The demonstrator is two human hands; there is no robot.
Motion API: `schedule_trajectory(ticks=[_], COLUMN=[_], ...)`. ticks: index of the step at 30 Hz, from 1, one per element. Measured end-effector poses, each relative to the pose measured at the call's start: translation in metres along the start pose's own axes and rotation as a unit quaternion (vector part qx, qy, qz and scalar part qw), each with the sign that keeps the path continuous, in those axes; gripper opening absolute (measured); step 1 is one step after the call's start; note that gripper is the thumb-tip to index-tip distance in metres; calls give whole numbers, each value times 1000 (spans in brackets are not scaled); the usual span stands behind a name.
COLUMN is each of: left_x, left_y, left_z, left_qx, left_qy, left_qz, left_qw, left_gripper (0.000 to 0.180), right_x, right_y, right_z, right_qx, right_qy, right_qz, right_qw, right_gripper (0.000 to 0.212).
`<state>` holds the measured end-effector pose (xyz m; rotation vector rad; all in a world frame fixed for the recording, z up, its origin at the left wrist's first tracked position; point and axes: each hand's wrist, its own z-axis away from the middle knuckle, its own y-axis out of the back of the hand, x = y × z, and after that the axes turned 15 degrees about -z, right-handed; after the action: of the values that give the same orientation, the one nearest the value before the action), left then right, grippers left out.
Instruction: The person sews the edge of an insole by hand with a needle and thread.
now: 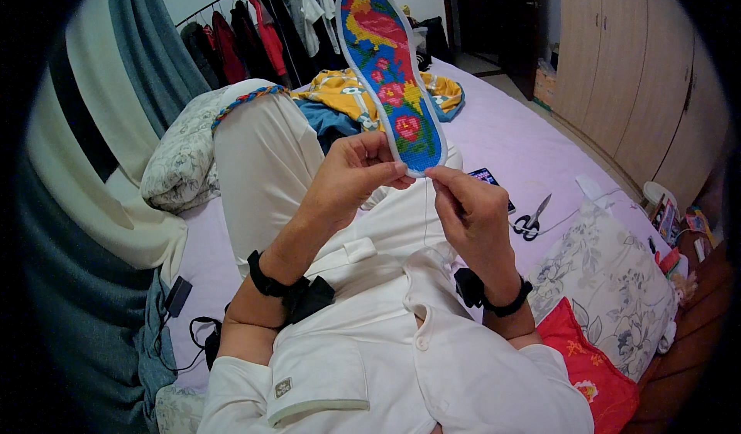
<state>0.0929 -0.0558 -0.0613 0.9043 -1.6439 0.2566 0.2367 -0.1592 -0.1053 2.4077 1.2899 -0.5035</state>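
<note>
An embroidered insole (391, 87) stands nearly upright in front of me, its stitched face showing a bird and pink flowers on blue with a white edge. My left hand (353, 173) pinches its lower left end between thumb and fingers. At the lower right edge, my right hand (472, 206) has thumb and forefinger pressed together against the rim. A thin thread (425, 214) hangs from the insole's lower end toward my lap. Whether a needle sits in the right fingertips cannot be made out.
Scissors (531, 218) and a phone (486, 177) lie on the lilac bedsheet (509, 137) at right, near a floral pillow (606, 280) and red cloth (590, 357). A yellow patterned blanket (340, 94) lies beyond my raised knee. Clothes hang on a rack (231, 0) at the back; wardrobes (617, 64) stand right.
</note>
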Motion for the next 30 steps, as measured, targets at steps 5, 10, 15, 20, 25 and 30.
schedule_trajectory(ticks=[5,10,15,20,25,30], left_x=[3,1,-3,-5,-10,-18], left_y=[-2,-3,-2,-5,-12,-18], left_z=[1,1,-1,-3,-5,-6], left_qx=[1,-1,2,1,33,56], left_qy=[1,-2,-8,-6,-12,-21], left_qz=[-10,-7,-14,-15,-70,-122], left_qw=[1000,1000,1000,1000,997,991], left_gripper=[18,17,18,19,16,13], right_x=[0,-1,3,2,-2,0], right_y=[0,2,0,2,-1,-13], right_z=[0,0,-1,0,1,5], right_qx=[-4,-18,-3,-10,-21,-57], right_qy=[-2,-11,5,-5,-10,-39], right_qz=[2,11,5,23,95,174], right_qw=[1000,1000,1000,1000,995,982], right_gripper=[19,17,17,17,12,8])
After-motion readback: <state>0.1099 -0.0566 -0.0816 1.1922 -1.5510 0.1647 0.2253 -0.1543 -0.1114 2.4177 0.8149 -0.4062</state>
